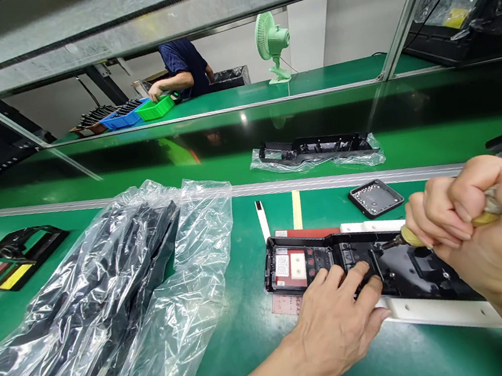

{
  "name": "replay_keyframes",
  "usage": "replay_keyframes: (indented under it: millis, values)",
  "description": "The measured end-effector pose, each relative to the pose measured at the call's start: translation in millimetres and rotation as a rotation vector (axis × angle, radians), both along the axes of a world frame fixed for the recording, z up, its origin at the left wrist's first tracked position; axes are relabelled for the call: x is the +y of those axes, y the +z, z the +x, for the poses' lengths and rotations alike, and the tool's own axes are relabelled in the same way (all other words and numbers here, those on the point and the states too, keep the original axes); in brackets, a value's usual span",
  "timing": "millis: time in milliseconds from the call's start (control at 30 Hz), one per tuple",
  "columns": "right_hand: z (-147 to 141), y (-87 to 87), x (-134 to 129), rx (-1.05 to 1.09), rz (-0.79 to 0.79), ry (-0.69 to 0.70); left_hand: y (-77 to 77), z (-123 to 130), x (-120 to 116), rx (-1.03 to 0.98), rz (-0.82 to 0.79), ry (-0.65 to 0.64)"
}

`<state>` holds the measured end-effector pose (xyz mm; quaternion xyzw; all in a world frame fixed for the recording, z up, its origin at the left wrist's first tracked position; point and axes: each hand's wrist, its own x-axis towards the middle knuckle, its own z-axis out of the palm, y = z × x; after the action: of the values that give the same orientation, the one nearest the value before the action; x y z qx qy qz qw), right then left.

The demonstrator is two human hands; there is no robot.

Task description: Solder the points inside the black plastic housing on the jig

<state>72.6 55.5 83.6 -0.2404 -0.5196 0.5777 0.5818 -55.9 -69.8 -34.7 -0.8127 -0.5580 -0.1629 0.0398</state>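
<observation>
A long black plastic housing (347, 250) lies on a white fixture (435, 309) at the lower right. My left hand (336, 317) rests flat across the housing's near edge, fingers spread, gripping nothing. My right hand (489, 220) is wrapped in a fist round a yellow-handled screwdriver (410, 236). Its thin dark tip points left and down into the middle of the housing; my fingers hide most of the handle. Just beyond stands a small black tray (375, 198) with many tiny silvery parts in it.
Clear plastic bags with black parts (107, 300) cover the left of the green table. Another black housing (316, 149) lies on plastic beyond the metal rail. Farther back, a person (184, 68) reaches toward a green bin (155, 108), left of a green fan (273, 44). A metal beam (204, 11) crosses overhead.
</observation>
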Motion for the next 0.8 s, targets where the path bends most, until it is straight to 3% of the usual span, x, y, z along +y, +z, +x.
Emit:
replay_keyframes:
  millis: [800]
  values:
    - [-0.9,-4.8,-5.6,-0.028,0.042,-0.110,-4.9,-0.3,-1.5,-0.017,-0.036,0.005]
